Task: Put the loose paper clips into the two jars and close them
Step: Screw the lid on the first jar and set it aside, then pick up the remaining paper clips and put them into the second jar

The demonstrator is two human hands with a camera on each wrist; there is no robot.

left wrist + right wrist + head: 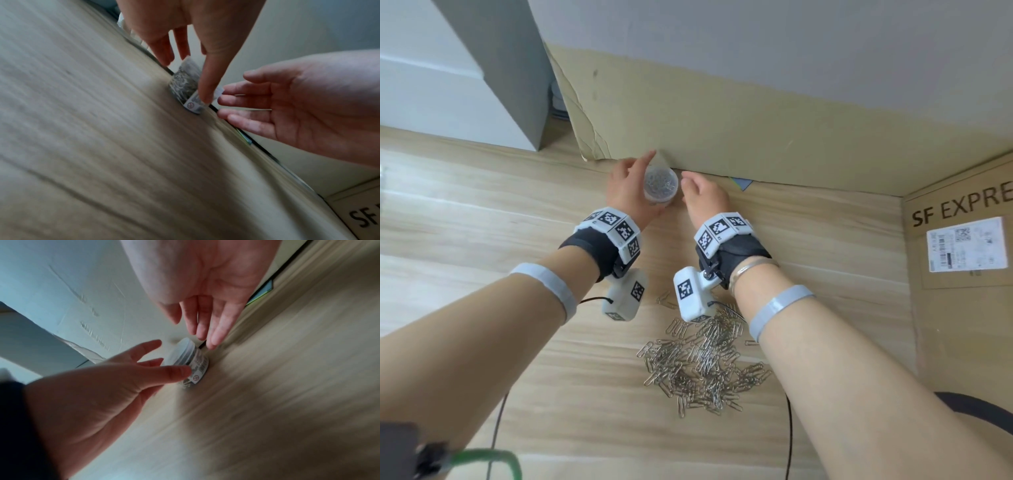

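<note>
- Small clear jar [661,185] upright on the table [482,212], pressed close to the cardboard sheet [756,137] at the far edge; lid on, full of paper clips, white label low on its side.
- Left hand [627,192] at the jar's left side: thumb pad on the label in the left wrist view, other fingers [164,48] reaching straight past the far side. Hardly curled, so a light touch rather than a clenched grip.
- Right hand [703,197] just right of the jar, palm turned toward it, fingers [216,331] straight and released, tips near the lid but apart from it; holding nothing.
- Jar between the two hands, axis vertical; left hand nearer and already in contact, right hand a short sideways move away.
- Loose paper clips [705,359] heaped on the table well behind both wrists, toward the body, under the right forearm; a few strays beside the pile.
- Second jar not visible in any view.
- Judging by the closed, full jar: first jar likely done, the heap left for the second one.
- Coming move probably a pull back from the far edge toward the pile; risk of nudging the jar against the cardboard on release.
- Brown shipping box [962,240] standing at the right of the table.
</note>
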